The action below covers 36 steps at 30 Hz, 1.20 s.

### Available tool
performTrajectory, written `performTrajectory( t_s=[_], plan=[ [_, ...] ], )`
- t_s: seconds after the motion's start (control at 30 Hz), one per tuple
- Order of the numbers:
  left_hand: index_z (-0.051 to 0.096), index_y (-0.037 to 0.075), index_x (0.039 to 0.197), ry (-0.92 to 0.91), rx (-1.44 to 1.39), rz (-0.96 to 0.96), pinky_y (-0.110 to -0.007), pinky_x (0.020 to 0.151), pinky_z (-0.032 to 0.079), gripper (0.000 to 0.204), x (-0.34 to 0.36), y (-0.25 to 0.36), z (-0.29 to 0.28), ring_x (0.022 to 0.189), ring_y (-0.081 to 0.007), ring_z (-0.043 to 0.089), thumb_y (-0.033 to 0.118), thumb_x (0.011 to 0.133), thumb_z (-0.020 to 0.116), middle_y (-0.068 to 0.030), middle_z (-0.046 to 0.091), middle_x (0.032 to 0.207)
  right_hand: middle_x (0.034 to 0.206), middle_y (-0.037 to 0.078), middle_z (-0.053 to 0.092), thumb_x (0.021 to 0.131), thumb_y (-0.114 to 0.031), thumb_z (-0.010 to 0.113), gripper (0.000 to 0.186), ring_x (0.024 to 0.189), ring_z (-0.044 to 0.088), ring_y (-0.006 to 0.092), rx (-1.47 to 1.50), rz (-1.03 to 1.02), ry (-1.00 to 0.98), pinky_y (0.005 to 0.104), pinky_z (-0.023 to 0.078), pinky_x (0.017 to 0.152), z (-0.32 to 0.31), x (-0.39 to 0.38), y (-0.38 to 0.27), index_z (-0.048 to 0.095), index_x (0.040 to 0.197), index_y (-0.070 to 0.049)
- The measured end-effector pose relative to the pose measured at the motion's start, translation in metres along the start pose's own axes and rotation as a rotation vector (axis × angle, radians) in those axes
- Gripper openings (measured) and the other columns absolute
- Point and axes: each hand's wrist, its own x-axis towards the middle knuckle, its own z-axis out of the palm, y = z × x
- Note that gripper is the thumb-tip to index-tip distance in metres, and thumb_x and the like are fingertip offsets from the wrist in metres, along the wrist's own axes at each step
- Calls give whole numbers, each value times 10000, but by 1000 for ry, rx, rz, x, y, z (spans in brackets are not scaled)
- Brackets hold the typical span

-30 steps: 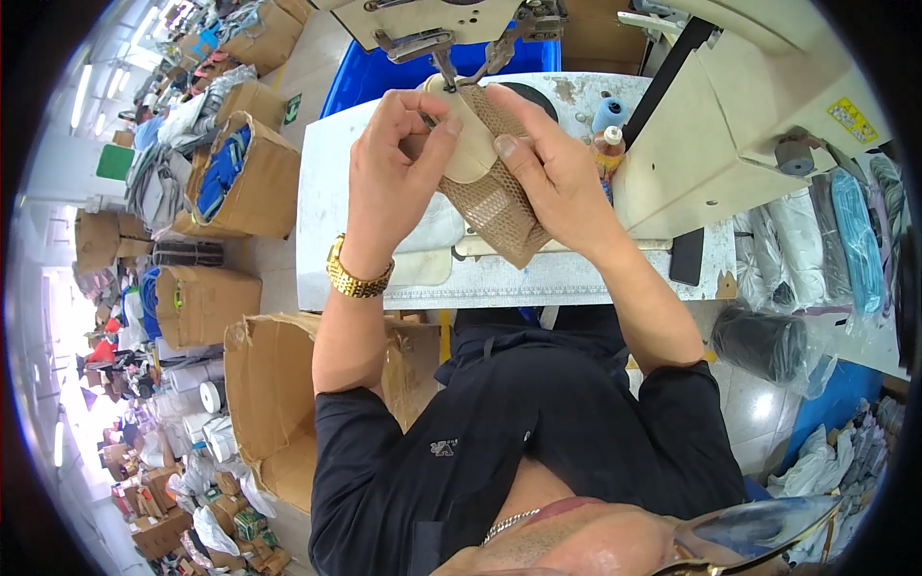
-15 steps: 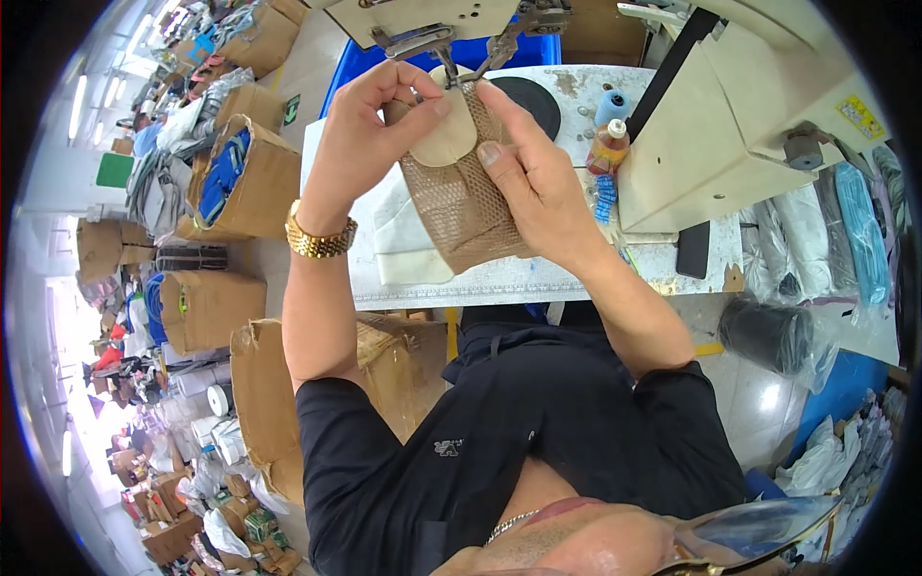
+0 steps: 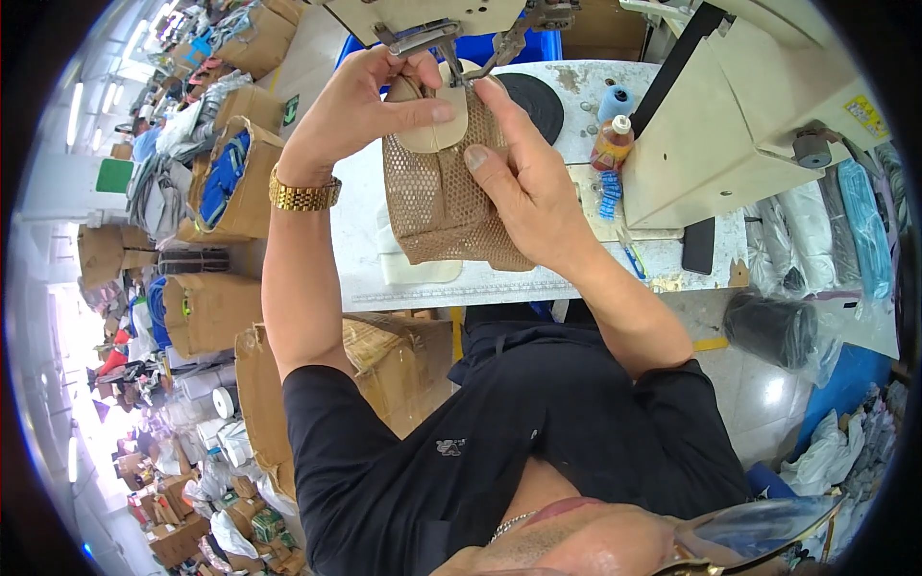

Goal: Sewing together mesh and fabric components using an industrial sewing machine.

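A tan mesh piece [image 3: 442,211] with a cream rounded panel [image 3: 440,134] lies under the presser foot [image 3: 453,77] of a sewing machine [image 3: 711,115]. My left hand [image 3: 370,106], a gold watch on its wrist, pinches the upper left of the panel and mesh, thumb on top, fingertips beside the foot. My right hand [image 3: 519,192] grips the right side of the mesh, thumb lying on it and index finger reaching up beside the needle area. Whatever lies beneath the piece is hidden.
A white table [image 3: 365,288] carries a black disc [image 3: 533,101], blue thread cone [image 3: 615,101], bottle [image 3: 612,149], pen [image 3: 636,259] and black phone [image 3: 698,245]. A blue bin [image 3: 547,43] stands behind. Cardboard boxes [image 3: 206,307] are at left, wrapped rolls [image 3: 807,240] at right.
My left hand has moved left and up with the panel, and the mesh piece has swung from a slant to more upright and spread wider. My right hand shifted slightly left.
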Motion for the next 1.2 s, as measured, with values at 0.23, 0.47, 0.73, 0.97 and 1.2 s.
performTrajectory(
  t_s=[0.23,0.47,0.73,0.97,1.2],
  plan=[
    [643,52,955,28,-37,-69,-254,787,475,312,0,-5,-2,868,-80,550,190,758,842,19,615,924,671,99,624,927,-113,584,600,560,612,113,168,269,-106,258,480,560,-7,11,-13,315,1442,35],
    [644,56,947,57,-107,-101,-255,790,483,301,3,-7,0,874,-78,570,180,757,843,13,628,942,615,-21,518,945,-105,587,554,530,500,48,190,190,-51,215,414,498,-6,14,-5,369,1449,-34],
    [666,60,938,84,-57,-111,-262,805,506,249,4,-11,-4,906,-91,606,150,772,828,0,669,963,617,-31,510,952,-110,584,504,532,483,37,234,220,-48,208,405,497,-5,20,-6,404,1415,-27],
    [676,49,963,95,-114,-98,-271,788,519,256,6,-12,-5,897,-96,624,141,775,822,-8,682,968,614,48,583,934,-121,570,484,516,587,104,186,204,-78,250,459,518,-9,26,-3,415,1374,4],
    [684,50,944,144,-90,-170,-255,768,518,233,7,-15,-7,853,-84,629,133,773,820,-2,689,919,606,37,563,931,-121,564,467,512,580,100,218,200,-52,253,459,513,-4,30,-2,434,1362,8]
  ],
)
